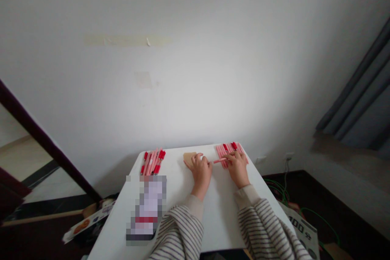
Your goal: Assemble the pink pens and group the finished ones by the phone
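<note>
In the head view, a smooth, white, flat table (219, 215) with rounded far corners stands against a pale, matte wall (213, 69). Slim, straight pink pens with red parts, glossy like plastic, lie in two groups: a left bunch (151, 162) by the far left corner and a right bunch (221, 152) by the far right corner. A flat tan piece (189, 157) lies near the middle of the far edge. Striped knit sleeves (183, 227) end in plain ribbed cuffs.

The right hand (238, 170) pinches one thin pink-red stick (219, 160) between thumb and fingers, beside the right bunch, its free end pointing left. The left hand (201, 172) has its fingers bent beside the tan piece; whether its fingertips meet or hold anything cannot be told.

White tabletop shows between the forearms toward the near edge. A pixelated patch (146, 207) covers part of the left edge.
</note>
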A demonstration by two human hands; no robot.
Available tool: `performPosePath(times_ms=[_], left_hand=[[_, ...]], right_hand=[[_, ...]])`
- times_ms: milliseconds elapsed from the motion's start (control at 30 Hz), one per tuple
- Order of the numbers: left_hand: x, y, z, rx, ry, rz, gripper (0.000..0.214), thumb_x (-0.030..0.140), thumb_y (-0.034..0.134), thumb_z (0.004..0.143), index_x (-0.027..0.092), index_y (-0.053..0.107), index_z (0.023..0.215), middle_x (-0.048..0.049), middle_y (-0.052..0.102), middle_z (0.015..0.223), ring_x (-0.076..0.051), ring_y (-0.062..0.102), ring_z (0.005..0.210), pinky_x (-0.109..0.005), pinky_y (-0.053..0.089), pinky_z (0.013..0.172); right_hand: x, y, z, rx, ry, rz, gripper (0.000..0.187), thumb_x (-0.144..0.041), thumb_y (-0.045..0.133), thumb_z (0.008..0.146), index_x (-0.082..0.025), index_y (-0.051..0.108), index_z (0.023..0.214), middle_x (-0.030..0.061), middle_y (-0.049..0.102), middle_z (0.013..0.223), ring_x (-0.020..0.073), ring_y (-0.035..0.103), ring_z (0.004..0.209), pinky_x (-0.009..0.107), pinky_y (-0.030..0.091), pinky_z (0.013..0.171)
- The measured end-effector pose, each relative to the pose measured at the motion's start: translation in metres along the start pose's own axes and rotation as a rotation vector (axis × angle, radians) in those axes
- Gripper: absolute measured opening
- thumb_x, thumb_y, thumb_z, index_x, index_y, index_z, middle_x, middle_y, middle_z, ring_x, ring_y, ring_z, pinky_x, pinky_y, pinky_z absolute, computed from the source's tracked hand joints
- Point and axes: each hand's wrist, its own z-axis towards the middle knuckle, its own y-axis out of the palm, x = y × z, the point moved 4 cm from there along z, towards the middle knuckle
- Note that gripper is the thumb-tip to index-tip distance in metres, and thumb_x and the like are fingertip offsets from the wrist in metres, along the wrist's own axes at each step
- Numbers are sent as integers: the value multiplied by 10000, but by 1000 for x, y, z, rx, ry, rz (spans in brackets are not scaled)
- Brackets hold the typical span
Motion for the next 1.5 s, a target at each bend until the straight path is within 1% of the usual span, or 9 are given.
performPosePath(times_ms=[200,333,433,633,833,1000,1200,1333,1500], left_hand=[[-12,-5,-2,32,-29,-28,119,298,570,818,238,673,818,-50,604,1201,-262,469,1180,-720,129,1086],[-19,-13,-4,54,-46,-28,144,321,555,831,247,679,825,-47,608,1190,-264,462,1193,-718,132,1086],[-24,-18,-5,63,-54,-5,151,318,549,833,255,684,850,-50,618,1161,-269,468,1175,-720,143,1081],[-30,-25,-9,58,-72,22,156,313,559,825,264,694,883,-47,618,1163,-262,468,1158,-697,137,1095],[-33,-31,-12,11,-117,7,190,337,533,845,265,699,901,-66,601,1194,-258,451,1172,-671,159,1093],[-34,-29,-13,-14,-143,-19,203,350,529,847,261,703,903,-79,590,1204,-274,444,1179,-682,193,1068],[-35,-32,-12,3,-137,10,208,384,534,845,266,700,889,-66,598,1184,-270,455,1159,-694,193,1064],[-35,-34,-13,30,-92,76,241,416,519,851,256,696,883,-74,592,1180,-274,430,1171,-691,150,1084],[-34,-35,-15,56,-59,112,284,443,499,857,245,702,850,-84,593,1150,-284,418,1169,-695,140,1083]], right_hand=[[3,5,0,-80,-56,55,198,-217,568,863,-232,763,897,81,675,905,238,496,917,393,405,828],[-3,3,-1,-137,-81,1,152,-248,633,835,-306,761,895,49,665,1000,254,480,1003,423,359,872],[-11,2,-2,-204,-103,-50,177,-243,654,829,-373,755,894,32,658,968,254,470,1012,443,318,889],[-24,5,-2,-262,-170,-81,240,-188,640,832,-398,748,874,3,684,945,256,471,1061,498,247,979],[-29,4,-1,-276,-173,-90,266,-175,601,841,-391,744,898,-5,720,947,258,496,1048,610,111,1056],[-33,2,-2,-270,-165,-58,242,-203,582,849,-375,735,927,-16,733,961,254,511,1070,659,9,1076],[-31,3,-4,-282,-113,-48,312,-139,577,806,-343,722,994,6,709,1026,244,521,1082,651,47,1092],[-33,0,-3,-300,-123,-44,268,-181,613,788,-353,735,954,17,697,976,252,516,1065,659,76,1082],[-37,0,-4,-315,-132,-36,219,-226,618,821,-361,736,946,22,705,951,252,519,1039,688,45,1068]])
